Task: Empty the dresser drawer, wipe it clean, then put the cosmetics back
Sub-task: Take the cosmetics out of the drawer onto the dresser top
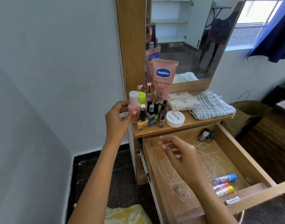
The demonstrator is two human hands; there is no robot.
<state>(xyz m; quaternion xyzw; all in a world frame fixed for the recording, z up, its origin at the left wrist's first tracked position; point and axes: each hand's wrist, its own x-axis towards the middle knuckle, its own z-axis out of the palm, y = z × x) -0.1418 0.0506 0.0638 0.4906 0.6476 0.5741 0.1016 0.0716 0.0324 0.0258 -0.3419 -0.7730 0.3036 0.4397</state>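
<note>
The wooden dresser drawer (258, 160) is pulled out, its scratched floor mostly bare. Two dark nail polish bottles (206, 135) lie at its back right, and three small colourful tubes (224, 185) and a white stick (232, 199) rest near its front. My left hand (117, 118) grips a pink bottle with a white cap (134, 103) at the left end of the dresser top (192, 121), beside several nail polishes (152, 115), a pink Vaseline tube (163, 80) and a white round jar (175, 118). My right hand (179, 153) hovers over the drawer, fingers loosely curled, holding nothing.
A clear plastic box (183, 101) and a folded striped cloth (213, 105) lie on the right of the dresser top under the mirror (195, 38). A grey wall stands to the left. A brown bag (246, 113) sits right of the dresser.
</note>
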